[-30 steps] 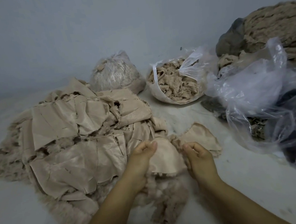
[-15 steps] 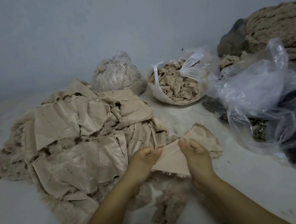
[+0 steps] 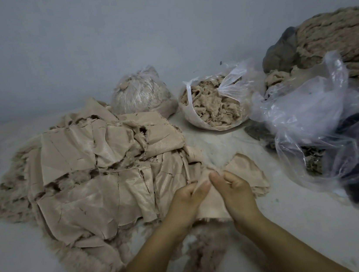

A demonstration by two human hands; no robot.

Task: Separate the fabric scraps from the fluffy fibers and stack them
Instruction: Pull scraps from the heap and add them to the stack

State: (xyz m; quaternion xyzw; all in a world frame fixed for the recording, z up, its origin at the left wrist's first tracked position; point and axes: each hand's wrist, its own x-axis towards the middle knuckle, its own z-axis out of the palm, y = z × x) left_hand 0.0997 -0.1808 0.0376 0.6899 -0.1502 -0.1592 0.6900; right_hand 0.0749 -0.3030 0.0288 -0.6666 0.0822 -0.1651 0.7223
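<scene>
A beige fabric scrap [image 3: 210,204] with a fluffy underside is held low in the middle, between my two hands. My left hand [image 3: 186,200] pinches its upper edge, and my right hand [image 3: 235,191] pinches the same edge right beside it, thumbs almost touching. To the left lies a wide heap of beige scraps [image 3: 92,172] with fluffy fibers showing under their edges. Another scrap [image 3: 247,170] lies flat just behind my right hand. A loose tuft of fluffy fibers [image 3: 203,256] lies on the floor below my hands.
An open plastic bag of fluffy fibers [image 3: 212,106] and a tied bag [image 3: 143,95] stand at the back by the wall. Crumpled clear plastic bags [image 3: 322,121] over dark material fill the right side, with a large tan fibre mass [image 3: 339,39] behind.
My hands have come together from either side of the scrap to pinch its upper edge side by side. The scrap now hangs folded between them.
</scene>
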